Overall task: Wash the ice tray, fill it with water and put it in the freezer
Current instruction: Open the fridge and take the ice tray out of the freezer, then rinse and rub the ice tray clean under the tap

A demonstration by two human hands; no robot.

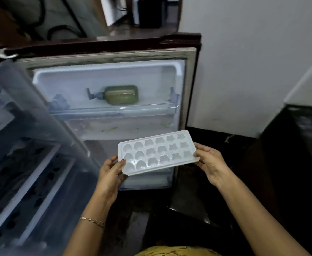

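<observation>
Left hand [110, 172] grips the ice tray [157, 152] at its near left corner, thumb over the rim. Right hand [210, 163] pinches the tray's right end. We record the tray held between both, cavities up; contents cannot be determined. Beyond it stands the open fridge [190, 89], with a green pump bottle [122, 95] on a clear shelf [114, 108].

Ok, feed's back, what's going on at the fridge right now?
A person holds a white plastic ice tray with moulded cavities in both hands. The left hand grips one short end and the right hand grips the other. The tray is in the air in front of the open dark red fridge door, not yet set down anywhere. A green pump bottle lies on its side in the door's clear shelf. Whether the cavities hold water is unclear.
</observation>
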